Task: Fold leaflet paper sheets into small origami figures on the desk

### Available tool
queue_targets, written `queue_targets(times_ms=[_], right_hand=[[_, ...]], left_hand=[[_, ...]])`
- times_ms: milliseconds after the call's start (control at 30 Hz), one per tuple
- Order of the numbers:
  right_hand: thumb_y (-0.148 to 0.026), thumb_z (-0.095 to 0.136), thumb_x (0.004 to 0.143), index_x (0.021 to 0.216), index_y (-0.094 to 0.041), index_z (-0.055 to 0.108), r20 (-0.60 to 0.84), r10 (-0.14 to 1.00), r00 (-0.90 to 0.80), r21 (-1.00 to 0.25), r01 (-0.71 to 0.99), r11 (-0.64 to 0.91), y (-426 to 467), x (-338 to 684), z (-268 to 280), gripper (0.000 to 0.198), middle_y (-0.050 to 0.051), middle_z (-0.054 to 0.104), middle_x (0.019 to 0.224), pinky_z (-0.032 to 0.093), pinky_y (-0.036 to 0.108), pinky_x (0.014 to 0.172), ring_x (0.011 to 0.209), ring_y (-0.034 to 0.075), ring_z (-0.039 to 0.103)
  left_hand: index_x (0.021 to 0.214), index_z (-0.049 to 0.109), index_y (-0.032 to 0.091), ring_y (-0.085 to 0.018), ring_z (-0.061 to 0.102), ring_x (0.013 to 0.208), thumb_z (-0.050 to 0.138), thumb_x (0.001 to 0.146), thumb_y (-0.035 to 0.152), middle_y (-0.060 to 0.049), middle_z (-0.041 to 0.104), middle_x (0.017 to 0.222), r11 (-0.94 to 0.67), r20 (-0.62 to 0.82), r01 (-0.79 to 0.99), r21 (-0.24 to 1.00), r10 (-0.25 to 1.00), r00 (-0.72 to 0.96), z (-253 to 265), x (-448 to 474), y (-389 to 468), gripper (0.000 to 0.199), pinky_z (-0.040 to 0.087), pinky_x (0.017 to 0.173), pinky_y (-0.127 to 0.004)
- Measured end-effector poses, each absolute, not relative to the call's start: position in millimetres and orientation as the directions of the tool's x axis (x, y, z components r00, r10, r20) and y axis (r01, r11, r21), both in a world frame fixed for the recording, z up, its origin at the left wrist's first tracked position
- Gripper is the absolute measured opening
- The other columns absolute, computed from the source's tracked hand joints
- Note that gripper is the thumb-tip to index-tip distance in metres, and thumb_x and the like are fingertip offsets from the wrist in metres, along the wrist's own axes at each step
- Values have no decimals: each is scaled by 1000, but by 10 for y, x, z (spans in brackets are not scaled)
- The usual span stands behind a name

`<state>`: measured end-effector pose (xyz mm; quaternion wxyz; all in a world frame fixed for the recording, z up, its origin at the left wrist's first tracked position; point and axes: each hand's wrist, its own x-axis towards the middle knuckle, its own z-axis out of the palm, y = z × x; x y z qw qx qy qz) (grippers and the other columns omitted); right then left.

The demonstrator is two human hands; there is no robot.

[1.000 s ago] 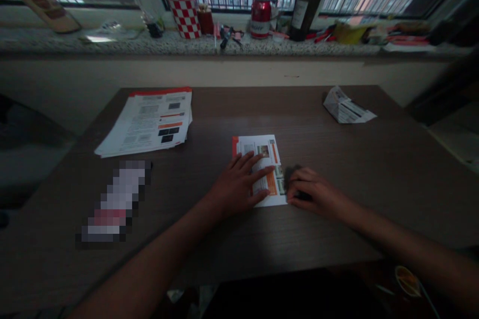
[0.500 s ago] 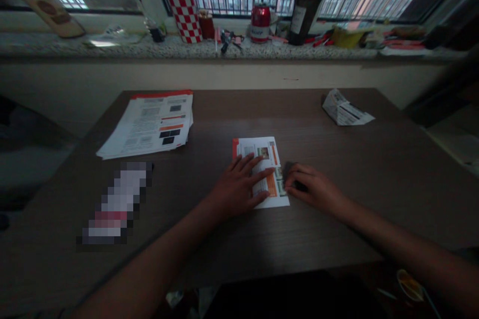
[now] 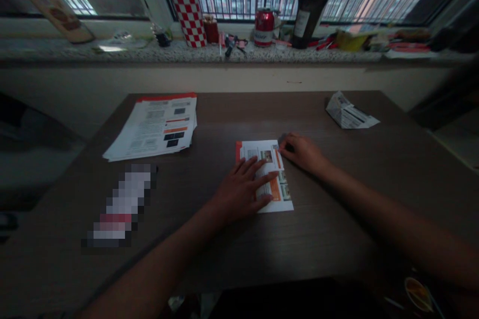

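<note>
A folded printed sheet, white with a red strip, orange blocks and small pictures, lies flat on the brown table. My left hand rests palm down over its left and middle part, fingers spread. At the sheet's upper right edge is my right hand, its fingers curled together with the tips against that edge. Whether they pinch the paper or only press along it is hidden.
A stack of printed sheets lies at the back left, with a blurred-out phone-like object nearer me. A folded paper piece stands at the back right. Beyond the table, the windowsill holds a red can and bottles.
My right hand has slid away from me along the sheet's right edge, from its lower half to the upper corner. My left hand stays on the sheet. The view has shifted slightly.
</note>
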<state>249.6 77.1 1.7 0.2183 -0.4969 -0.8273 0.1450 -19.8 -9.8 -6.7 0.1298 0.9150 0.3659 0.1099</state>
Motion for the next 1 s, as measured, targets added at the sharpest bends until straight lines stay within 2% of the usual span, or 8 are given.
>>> queue_targets(times_ms=[300, 467, 667, 800, 867, 1000], right_hand=[[-16, 66, 91, 82, -18, 70, 249, 902, -353, -442, 787, 430, 1193, 2460, -36, 11, 8, 69, 89, 46, 32, 77, 80, 21, 62], [-18, 65, 91, 81, -19, 69, 279, 900, -334, -443, 787, 429, 1197, 2443, -52, 11, 9, 69, 90, 47, 34, 79, 82, 22, 62], [-22, 68, 93, 89, -19, 69, 315, 886, -341, -466, 757, 458, 972, 2492, 2, 5, 9, 67, 96, 50, 36, 82, 89, 24, 64], [-27, 66, 99, 101, -20, 69, 328, 825, -461, -487, 666, 566, 646, 2540, 36, 8, 9, 67, 104, 54, 41, 90, 100, 26, 65], [-29, 66, 100, 109, -21, 69, 317, 788, -528, -502, 612, 612, 475, 2560, 38, 12, 11, 68, 115, 54, 46, 98, 111, 28, 65], [-35, 68, 100, 131, -26, 66, 277, 694, -664, -516, 507, 691, 205, 2602, 20, 32, 12, 63, 141, 50, 52, 111, 133, 30, 59]], left_hand=[[161, 39, 41, -35, 25, 161, 58, 103, 56, -3, 30, 174, -698, 102, 635, 330, 695, 711, -60, -197, -95, 63, 20, 130, -62], [161, 39, 42, -34, 26, 161, 58, 103, 55, -2, 31, 174, -701, 112, 633, 330, 695, 711, -61, -197, -96, 62, 21, 130, -61], [161, 40, 40, -33, 26, 161, 56, 104, 56, -2, 32, 173, -697, 93, 650, 303, 701, 707, -56, -201, -84, 62, 22, 130, -60], [162, 40, 36, -33, 26, 161, 54, 105, 56, -5, 32, 174, -675, 82, 687, 268, 727, 682, -48, -240, -25, 62, 20, 131, -58], [162, 42, 32, -33, 24, 162, 53, 105, 57, -6, 31, 174, -657, 68, 710, 255, 744, 665, -44, -262, 14, 63, 19, 131, -58], [159, 45, 28, -32, 23, 162, 48, 108, 56, -8, 33, 173, -650, 65, 722, 237, 752, 656, -52, -276, 70, 59, 18, 132, -55]])
